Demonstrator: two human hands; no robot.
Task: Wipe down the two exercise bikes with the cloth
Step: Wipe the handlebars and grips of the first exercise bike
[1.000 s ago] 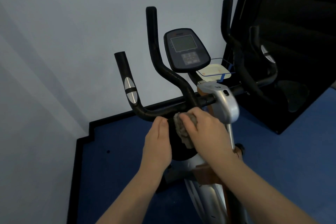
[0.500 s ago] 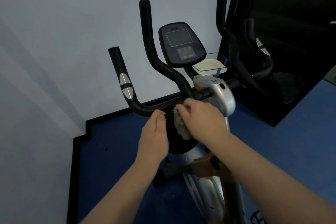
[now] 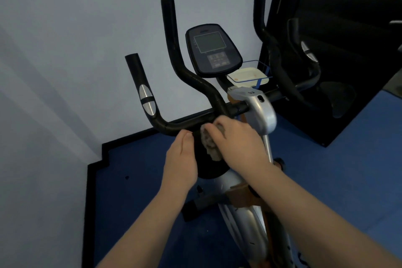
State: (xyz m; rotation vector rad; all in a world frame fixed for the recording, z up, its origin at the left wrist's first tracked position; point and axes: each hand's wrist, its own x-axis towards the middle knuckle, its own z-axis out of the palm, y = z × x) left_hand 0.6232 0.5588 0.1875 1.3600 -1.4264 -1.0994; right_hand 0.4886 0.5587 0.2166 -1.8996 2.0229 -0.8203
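Observation:
An exercise bike point(image 3: 261, 113) with black handlebars point(image 3: 174, 124) and a dark console point(image 3: 212, 50) stands in front of me. My right hand point(image 3: 239, 139) grips a crumpled grey cloth point(image 3: 210, 146) and holds it against the handlebar's crossbar near the silver stem. My left hand point(image 3: 181, 159) rests just left of the cloth, fingers together and pointing at the bar. Whether it touches the bar cannot be told. Only one bike is in view.
A pale wall point(image 3: 76, 50) stands close on the left and behind the bike. A black panel point(image 3: 348, 50) rises at the right, behind the right handlebar arm. A small tray point(image 3: 250, 76) sits under the console. Blue floor point(image 3: 348, 169) lies around the bike.
My right hand with the cloth has slid a little up and right along the crossbar. The left hand has stayed beside it.

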